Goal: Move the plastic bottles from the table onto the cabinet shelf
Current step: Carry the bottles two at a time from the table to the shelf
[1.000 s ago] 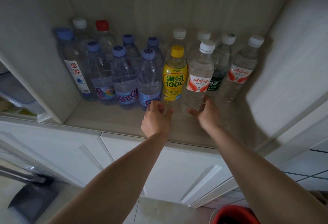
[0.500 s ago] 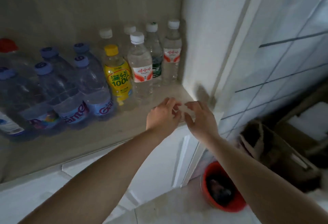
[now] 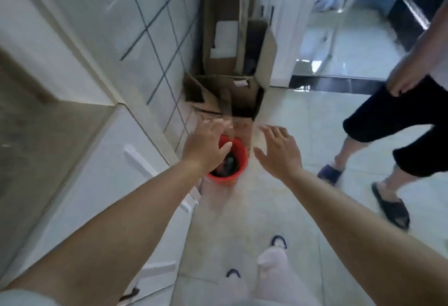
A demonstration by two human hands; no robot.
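Note:
No bottle is in view now. The cabinet shelf (image 3: 55,136) shows only as a bare wooden strip at the left edge, above the white cabinet doors (image 3: 101,184). My left hand (image 3: 206,148) hangs in the air over the floor with fingers spread and nothing in it. My right hand (image 3: 278,150) is beside it, also spread and holding nothing. Both hands are away from the shelf, to its right. The table is out of sight.
A red bucket (image 3: 230,170) stands on the tiled floor just under my left hand. Cardboard boxes (image 3: 232,82) lean in the corner behind it. Another person's legs in dark shorts and slippers (image 3: 392,206) stand at the right. A doorway opens at the back right.
My view has swung right, off the shelf of bottles, to the floor and corner. Both hands left the bottles and the shelf edge and now hang spread in the air.

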